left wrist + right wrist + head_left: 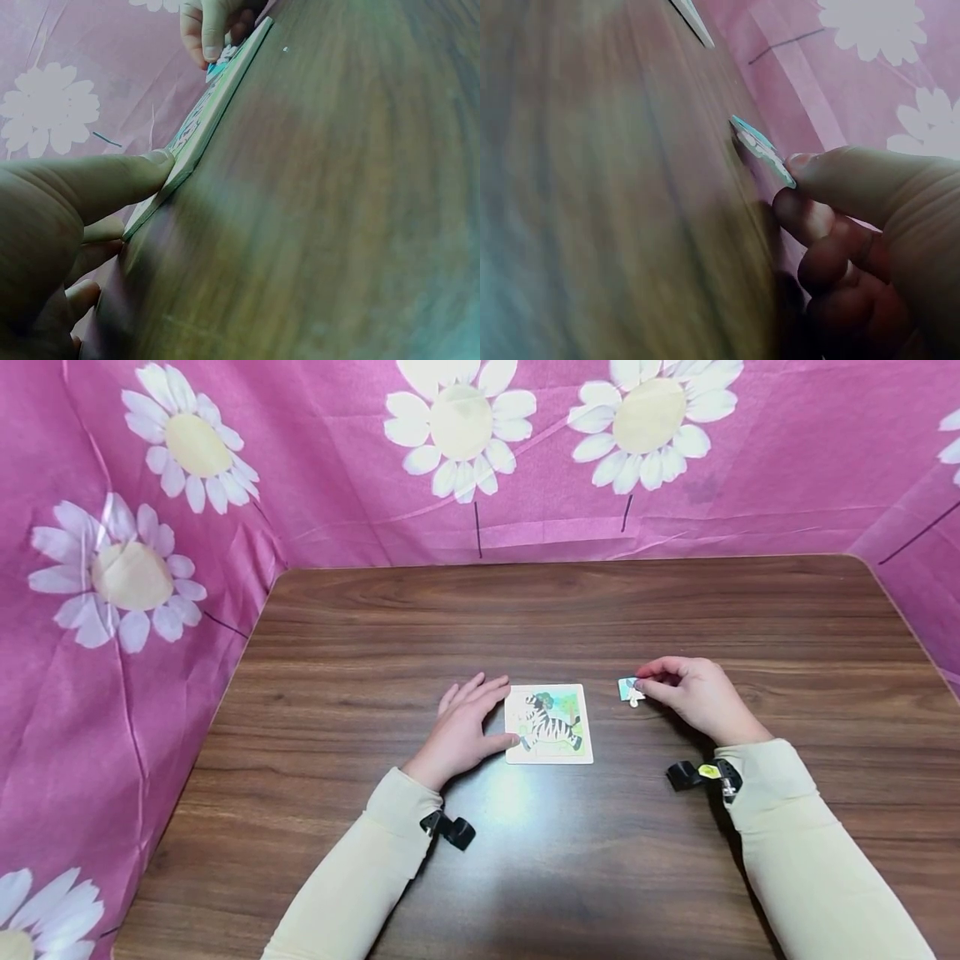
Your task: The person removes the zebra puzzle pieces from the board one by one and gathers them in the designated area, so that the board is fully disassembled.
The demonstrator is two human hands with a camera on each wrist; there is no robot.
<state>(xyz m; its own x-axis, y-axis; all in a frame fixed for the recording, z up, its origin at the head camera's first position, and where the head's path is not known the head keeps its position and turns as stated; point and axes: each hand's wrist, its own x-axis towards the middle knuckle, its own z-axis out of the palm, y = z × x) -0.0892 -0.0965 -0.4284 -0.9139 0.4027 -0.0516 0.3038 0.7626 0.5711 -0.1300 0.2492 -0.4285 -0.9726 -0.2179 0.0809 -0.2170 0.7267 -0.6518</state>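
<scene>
A square zebra jigsaw puzzle [555,739] with a pale frame lies on the table in the head view. My left hand [467,725] rests at its left side with fingers extended. The thumb [142,176] presses on the frame's edge in the left wrist view, and a fingertip touches near the upper left corner. To the right, apart from the frame, my right hand [701,693] pinches a small blue and white puzzle piece [628,690] between thumb and finger. In the right wrist view the piece [761,146] is tilted just above the table.
The brown wood-grain table [570,627] stretches around the puzzle. A pink cloth [322,460] with white daisies hangs behind and beside it. A black camera mount [450,829] sits on the left wrist and another mount [705,777] on the right.
</scene>
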